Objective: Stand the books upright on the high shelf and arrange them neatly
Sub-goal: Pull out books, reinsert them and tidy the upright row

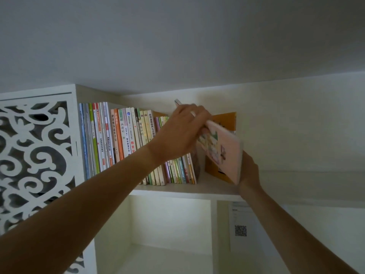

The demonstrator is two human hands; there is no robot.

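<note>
While our left hand [182, 131] pinches the top of the pink book [223, 151], which leans right of the upright row [138, 143] on the high shelf [177, 189], our right hand [249, 171] braces its lower edge, grip hidden

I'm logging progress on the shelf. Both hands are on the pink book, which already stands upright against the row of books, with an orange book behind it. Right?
Not quite. The head view shows the pink book tilted, its top leaning left, with a gap between it and the row of books. The left hand is at its top, the right hand at its lower edge; the orange book is behind.
</note>
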